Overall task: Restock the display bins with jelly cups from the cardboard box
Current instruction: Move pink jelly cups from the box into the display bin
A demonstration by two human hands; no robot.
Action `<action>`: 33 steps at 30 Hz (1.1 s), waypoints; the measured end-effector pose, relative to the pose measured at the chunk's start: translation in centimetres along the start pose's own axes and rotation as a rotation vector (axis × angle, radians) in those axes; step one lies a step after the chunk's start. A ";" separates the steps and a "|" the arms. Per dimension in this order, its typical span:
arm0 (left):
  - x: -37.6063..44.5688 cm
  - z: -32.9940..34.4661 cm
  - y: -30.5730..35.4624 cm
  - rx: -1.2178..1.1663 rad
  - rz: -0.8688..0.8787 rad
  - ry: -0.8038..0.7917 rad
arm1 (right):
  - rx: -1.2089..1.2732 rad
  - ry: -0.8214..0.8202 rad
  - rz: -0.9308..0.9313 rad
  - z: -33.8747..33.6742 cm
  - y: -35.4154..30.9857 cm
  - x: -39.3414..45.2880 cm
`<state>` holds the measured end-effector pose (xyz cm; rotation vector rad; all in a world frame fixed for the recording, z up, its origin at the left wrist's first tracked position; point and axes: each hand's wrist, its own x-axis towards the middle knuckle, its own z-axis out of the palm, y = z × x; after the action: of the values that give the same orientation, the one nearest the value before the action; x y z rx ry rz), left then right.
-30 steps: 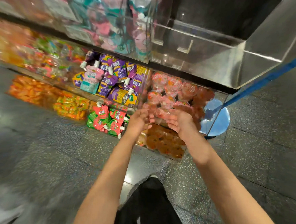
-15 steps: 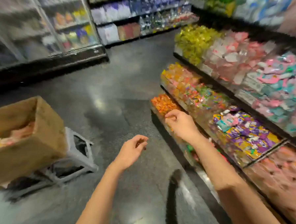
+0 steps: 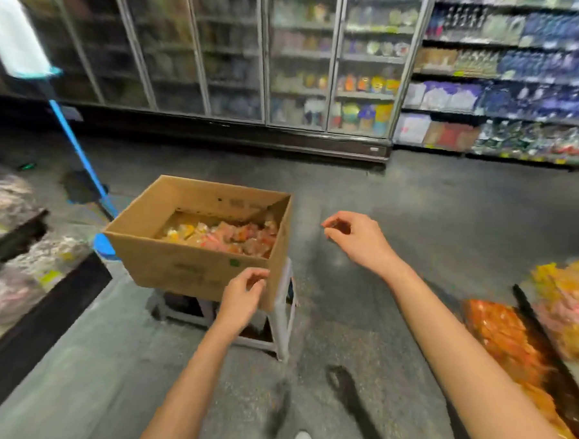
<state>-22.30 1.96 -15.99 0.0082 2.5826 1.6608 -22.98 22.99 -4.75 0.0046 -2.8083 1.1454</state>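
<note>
An open cardboard box (image 3: 181,267) stands on a small grey step stool (image 3: 281,323) in the aisle, straight ahead. Orange and pink jelly cups (image 3: 223,237) lie in a loose heap at its bottom. My left hand (image 3: 243,299) hovers at the box's near right corner, fingers loosely curled and holding nothing. My right hand (image 3: 357,239) hangs in the air to the right of the box, fingers loosely curled, nothing in it. Display bins (image 3: 516,345) with orange and yellow packs show at the right edge.
Glass-door coolers (image 3: 266,67) line the far wall, with stocked shelves (image 3: 509,96) to their right. A blue pole (image 3: 78,156) leans left of the box. A dark shelf unit (image 3: 27,272) with blurred goods fills the left edge. Grey floor lies between.
My view has swung from the display bins to the box in the aisle. Both hands have left the bins, holding nothing, and now sit near the box.
</note>
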 end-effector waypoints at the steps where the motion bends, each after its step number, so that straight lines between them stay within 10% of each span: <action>1: 1.4 -1.0 -0.6 0.000 -0.013 0.023 | 0.003 -0.023 -0.011 1.3 -0.5 2.0; 18: 32.4 -9.9 -16.9 0.378 -0.431 0.218 | -0.134 -0.499 0.082 24.5 6.0 35.0; 28: 40.7 -10.1 -25.0 0.910 -0.562 -0.157 | -0.221 -0.765 0.290 37.6 14.5 39.3; 33: 41.5 -10.0 -26.5 0.742 -0.362 -0.291 | -0.395 -0.850 0.246 45.4 18.7 40.2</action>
<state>-63.46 -16.35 -38.26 -0.1530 2.5963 0.4942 -68.22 6.26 -45.97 0.1499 -3.8437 0.6906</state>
